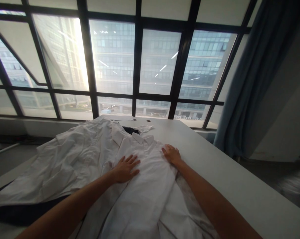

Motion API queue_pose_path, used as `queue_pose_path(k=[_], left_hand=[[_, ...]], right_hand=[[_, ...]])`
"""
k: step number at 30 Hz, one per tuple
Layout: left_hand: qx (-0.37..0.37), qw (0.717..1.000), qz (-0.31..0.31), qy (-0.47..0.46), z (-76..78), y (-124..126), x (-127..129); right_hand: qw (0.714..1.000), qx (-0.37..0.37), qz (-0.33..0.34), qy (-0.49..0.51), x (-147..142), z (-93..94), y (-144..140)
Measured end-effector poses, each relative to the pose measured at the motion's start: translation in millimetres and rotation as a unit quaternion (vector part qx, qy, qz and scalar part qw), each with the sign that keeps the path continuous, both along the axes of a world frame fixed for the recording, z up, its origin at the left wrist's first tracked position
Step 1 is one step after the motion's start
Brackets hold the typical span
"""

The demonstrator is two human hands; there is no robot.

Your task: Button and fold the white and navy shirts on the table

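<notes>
A white collared shirt (pixel 145 186) lies spread on the white table (pixel 229 172), collar toward the window. My left hand (pixel 126 168) rests flat on the shirt's chest, fingers spread. My right hand (pixel 171 154) lies flat on the shirt's right shoulder near the collar, palm down. Neither hand holds anything.
More white garments (pixel 72 159) are piled to the left, with dark fabric (pixel 23 212) under them at the left edge and a dark piece (pixel 130 130) behind the collar. A large window (pixel 140 63) stands behind the table. A grey curtain (pixel 254 79) hangs at right.
</notes>
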State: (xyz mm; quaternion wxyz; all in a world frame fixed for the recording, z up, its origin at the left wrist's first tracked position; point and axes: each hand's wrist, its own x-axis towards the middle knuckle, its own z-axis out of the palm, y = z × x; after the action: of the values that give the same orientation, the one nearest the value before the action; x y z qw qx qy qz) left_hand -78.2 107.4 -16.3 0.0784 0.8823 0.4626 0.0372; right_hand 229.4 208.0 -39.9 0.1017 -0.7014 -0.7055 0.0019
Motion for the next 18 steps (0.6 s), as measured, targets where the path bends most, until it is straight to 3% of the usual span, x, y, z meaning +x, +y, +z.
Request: queue_pose_path(k=[4, 7, 11, 18], left_hand=[[0.048, 0.999, 0.015, -0.008, 11.4, -12, 9], [0.096, 0.993, 0.067, -0.017, 23.5, -35, 18], [0.026, 0.988, 0.155, -0.007, 35.3, -66, 13], [-0.109, 0.978, 0.163, 0.071, 56.5, -105, -14]], right_hand=[[1.0, -0.011, 0.003, -0.015, 11, 3.9, -9], [1.0, 0.01, -0.003, -0.024, 17, 10.4, -17], [1.0, 0.012, -0.008, -0.008, 25, 20.5, -28], [0.998, -0.036, -0.027, 0.051, 53, 30.7, -62]])
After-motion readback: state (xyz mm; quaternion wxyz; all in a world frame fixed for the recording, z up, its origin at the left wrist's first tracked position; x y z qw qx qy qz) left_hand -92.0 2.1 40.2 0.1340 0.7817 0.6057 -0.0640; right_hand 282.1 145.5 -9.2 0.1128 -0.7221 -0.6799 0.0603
